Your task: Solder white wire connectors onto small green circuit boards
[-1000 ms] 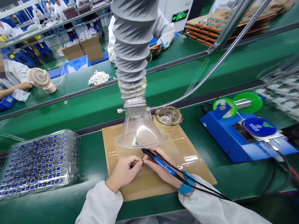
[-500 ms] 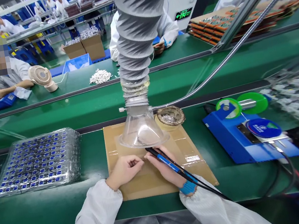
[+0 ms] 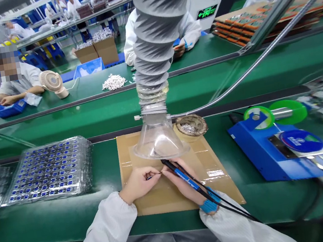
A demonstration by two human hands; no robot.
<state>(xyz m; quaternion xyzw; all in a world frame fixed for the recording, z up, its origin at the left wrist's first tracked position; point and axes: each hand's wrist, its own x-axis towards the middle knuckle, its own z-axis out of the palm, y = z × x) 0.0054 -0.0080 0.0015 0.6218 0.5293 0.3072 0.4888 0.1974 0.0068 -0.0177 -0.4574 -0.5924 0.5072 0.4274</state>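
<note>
Where fingertips meet, small part (image 3: 149,177).

I see a green bench (image 3: 72,218) in front of me. On it lies a brown cardboard sheet (image 3: 164,197) in the middle. To the left stands a stack of clear trays (image 3: 49,171) with small blue parts. To the right sits a blue soldering station (image 3: 281,150), well apart from the trays.

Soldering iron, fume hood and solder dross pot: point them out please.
soldering iron (image 3: 180,174), head view, blue grip.
fume hood (image 3: 159,142), head view, clear funnel wall.
solder dross pot (image 3: 200,119), head view, right rim.
</note>
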